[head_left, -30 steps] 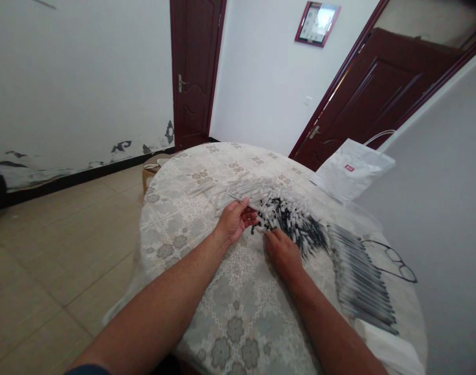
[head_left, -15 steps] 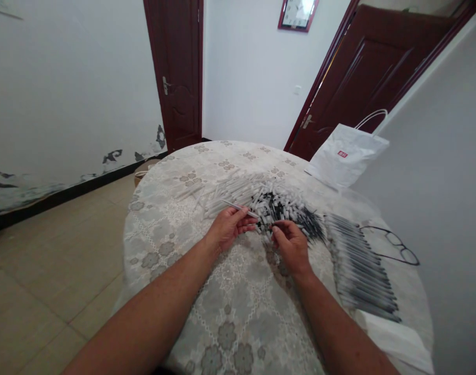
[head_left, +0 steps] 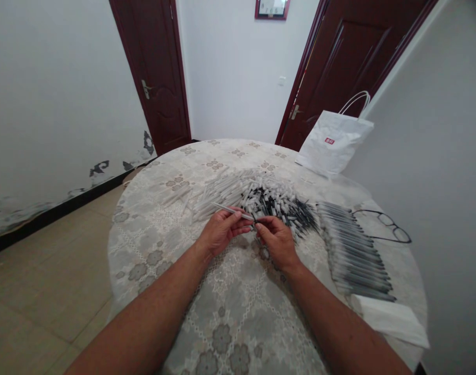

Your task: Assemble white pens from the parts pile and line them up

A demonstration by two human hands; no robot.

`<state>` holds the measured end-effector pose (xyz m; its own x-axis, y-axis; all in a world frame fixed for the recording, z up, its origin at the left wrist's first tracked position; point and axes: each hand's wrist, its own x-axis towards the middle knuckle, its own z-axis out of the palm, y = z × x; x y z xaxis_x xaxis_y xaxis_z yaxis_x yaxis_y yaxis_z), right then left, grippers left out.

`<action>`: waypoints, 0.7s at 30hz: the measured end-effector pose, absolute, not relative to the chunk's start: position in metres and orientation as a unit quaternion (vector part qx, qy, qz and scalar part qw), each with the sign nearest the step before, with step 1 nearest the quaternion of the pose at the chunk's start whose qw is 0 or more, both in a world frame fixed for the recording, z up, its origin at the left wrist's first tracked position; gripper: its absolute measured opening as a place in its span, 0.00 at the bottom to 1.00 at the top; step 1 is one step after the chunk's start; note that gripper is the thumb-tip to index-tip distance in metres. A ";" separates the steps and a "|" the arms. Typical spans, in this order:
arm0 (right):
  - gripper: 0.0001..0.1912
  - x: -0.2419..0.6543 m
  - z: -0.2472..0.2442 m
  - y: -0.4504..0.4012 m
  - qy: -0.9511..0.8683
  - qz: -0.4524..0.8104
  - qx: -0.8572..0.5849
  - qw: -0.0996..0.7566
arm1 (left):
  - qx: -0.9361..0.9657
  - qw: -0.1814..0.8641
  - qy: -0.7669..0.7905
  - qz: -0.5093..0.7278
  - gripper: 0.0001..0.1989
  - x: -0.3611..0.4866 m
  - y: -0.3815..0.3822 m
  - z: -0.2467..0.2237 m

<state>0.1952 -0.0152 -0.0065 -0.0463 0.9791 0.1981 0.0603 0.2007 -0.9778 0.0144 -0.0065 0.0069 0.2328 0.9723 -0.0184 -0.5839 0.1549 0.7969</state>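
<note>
My left hand (head_left: 219, 232) is closed round a slim white pen barrel (head_left: 222, 207), which slants up to the left from the fingertips. My right hand (head_left: 277, 240) pinches a small dark pen part (head_left: 255, 222) at the barrel's right end. The fingertips of both hands nearly meet there, and they partly hide the join. Just beyond the hands lies a heap of white pen barrels (head_left: 222, 190). Beside it, to the right, is a pile of small white and black pen parts (head_left: 275, 200), with thin dark pieces at its right edge.
On the right side of the patterned tablecloth (head_left: 222, 297) lies a row of grey pens (head_left: 357, 252). Eyeglasses (head_left: 392, 225) rest past it, and a folded white sheet (head_left: 392, 319) is nearer. A white bag (head_left: 334, 146) stands at the back right by the wall.
My right hand has moved left, bringing the dark part up to the end of the barrel in my left hand. The view has shifted a little to the right.
</note>
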 end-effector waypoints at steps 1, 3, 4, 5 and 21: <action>0.15 0.195 -0.006 -0.016 -0.575 0.441 -0.452 0.521 | 0.346 0.706 0.281 0.550 0.13 0.014 -0.007 0.007; 0.15 0.194 -0.006 -0.017 -0.576 0.442 -0.453 0.518 | 0.348 0.708 0.280 0.548 0.13 0.014 -0.007 0.007; 0.15 0.193 -0.006 -0.017 -0.575 0.442 -0.455 0.516 | 0.347 0.708 0.280 0.547 0.13 0.014 -0.007 0.007; 0.15 0.193 -0.005 -0.017 -0.575 0.442 -0.458 0.514 | 0.347 0.709 0.280 0.547 0.13 0.014 -0.007 0.007; 0.14 0.195 -0.006 -0.016 -0.575 0.435 -0.456 0.522 | 0.372 0.707 0.285 0.530 0.13 0.015 -0.009 0.011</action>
